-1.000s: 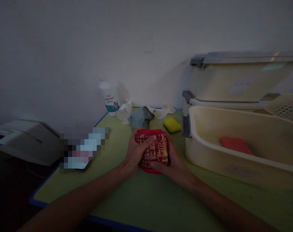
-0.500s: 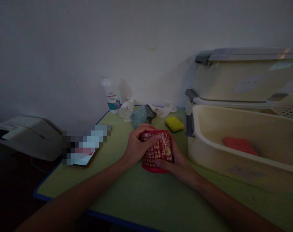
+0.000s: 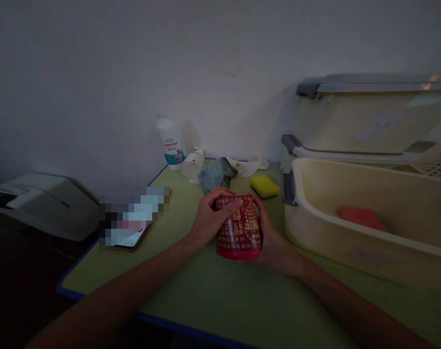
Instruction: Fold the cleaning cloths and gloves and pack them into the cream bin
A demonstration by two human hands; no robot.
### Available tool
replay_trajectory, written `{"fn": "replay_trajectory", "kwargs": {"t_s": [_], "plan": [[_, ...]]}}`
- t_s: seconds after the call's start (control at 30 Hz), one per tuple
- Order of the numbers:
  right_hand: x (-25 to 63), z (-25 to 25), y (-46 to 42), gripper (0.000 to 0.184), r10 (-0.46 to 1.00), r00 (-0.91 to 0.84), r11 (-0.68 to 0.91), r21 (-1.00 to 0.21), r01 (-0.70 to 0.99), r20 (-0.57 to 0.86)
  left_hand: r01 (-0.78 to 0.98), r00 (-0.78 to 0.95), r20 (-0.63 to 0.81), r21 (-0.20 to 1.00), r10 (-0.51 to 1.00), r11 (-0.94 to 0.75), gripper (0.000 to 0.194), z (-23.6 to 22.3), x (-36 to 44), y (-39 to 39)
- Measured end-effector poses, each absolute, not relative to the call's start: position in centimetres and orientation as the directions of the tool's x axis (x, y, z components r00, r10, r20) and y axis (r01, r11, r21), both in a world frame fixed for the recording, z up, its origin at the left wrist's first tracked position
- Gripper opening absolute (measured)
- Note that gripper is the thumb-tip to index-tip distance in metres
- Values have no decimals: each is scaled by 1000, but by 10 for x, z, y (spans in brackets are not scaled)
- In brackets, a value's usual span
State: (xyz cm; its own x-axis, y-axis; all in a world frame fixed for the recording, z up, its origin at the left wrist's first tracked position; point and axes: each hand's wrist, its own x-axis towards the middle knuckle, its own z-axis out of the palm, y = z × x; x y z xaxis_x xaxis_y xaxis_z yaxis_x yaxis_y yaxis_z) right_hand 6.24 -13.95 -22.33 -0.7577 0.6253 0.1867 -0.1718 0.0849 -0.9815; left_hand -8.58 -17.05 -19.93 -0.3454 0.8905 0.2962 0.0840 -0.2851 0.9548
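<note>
Between both my hands is a rounded red item with gold Chinese characters [image 3: 238,235], held in front of me above the table. Whether it is a pouch or a canister I cannot tell. My left hand [image 3: 213,218] wraps its left side, with the thumb lying across the front. From the right, my right hand [image 3: 271,242] grips the side and lower back, its fingers mostly hidden behind the item. A grey-blue cloth [image 3: 216,173] lies crumpled just beyond my left hand. The yellow sponge [image 3: 265,186] with a dark underside is a little beyond my right hand.
An open cream bin [image 3: 315,247] on the right holds a red cloth-like piece [image 3: 362,218]; a lidded bin [image 3: 351,121] stands behind. At the back are a white bottle [image 3: 169,143] and a clear pump bottle [image 3: 192,166]. A phone [image 3: 133,237] lies at the table's left edge.
The red item has turned slightly, showing more of its front. My right thumb has left the front face and my right hand now holds the side. The whole view has shifted slightly.
</note>
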Motion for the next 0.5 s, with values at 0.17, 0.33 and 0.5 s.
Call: {"fn": "replay_trajectory", "kwargs": {"t_s": [0.17,0.33,0.5], "plan": [[60,-229,-140,112,679,-697,112,-971,-209,229,88,-325,313,950,893,-300,16,-198,-82,-176],[61,-224,-143,113,688,-695,70,-973,-221,207,47,-298,303,952,905,-303,20,-197,-86,-176],[60,-228,-143,113,698,-669,75,-956,-285,254,-170,-244,146,967,959,-190,44,-195,-94,-172]]}}
